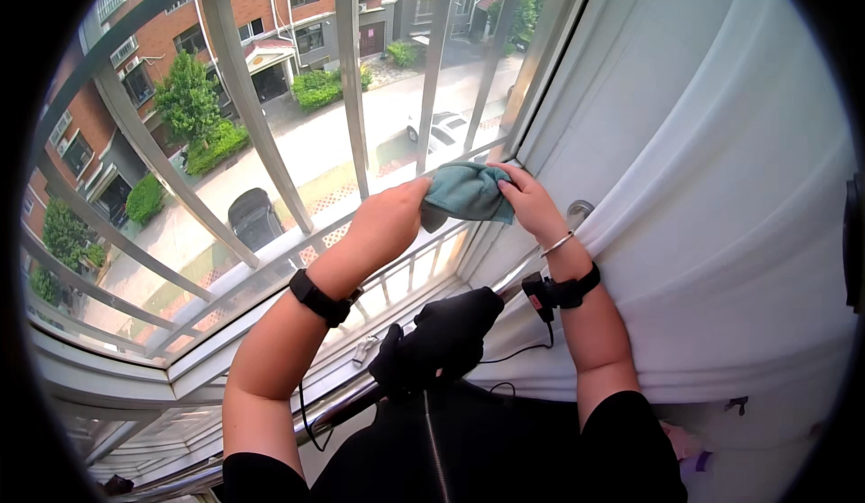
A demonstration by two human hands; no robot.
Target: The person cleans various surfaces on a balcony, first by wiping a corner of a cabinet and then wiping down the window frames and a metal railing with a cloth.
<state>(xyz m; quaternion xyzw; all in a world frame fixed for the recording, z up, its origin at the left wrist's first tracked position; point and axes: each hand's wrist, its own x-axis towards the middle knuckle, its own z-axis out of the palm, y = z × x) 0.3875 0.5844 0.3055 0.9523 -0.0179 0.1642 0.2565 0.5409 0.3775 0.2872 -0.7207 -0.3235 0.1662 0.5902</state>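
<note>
A teal cleaning cloth [467, 192] is stretched and bunched between my two hands, in front of the window's lower right corner. My left hand [399, 209] grips its left end, fingers mostly hidden behind the cloth. At the other end, my right hand [530, 195] pinches the edge with the thumb on top. A darker fold of fabric hangs below the left grip. Metal bars [353, 77] stand beyond the cloth; whether it touches the glass, I cannot tell.
White curtain [703, 185] hangs close along my right arm. A metal rail [338, 401] runs below my arms, with a round end bracket [580, 209] at the wall. Wrist straps [323, 298] trail black cables [520, 354]. A black shape [439, 341] covers part of the sill.
</note>
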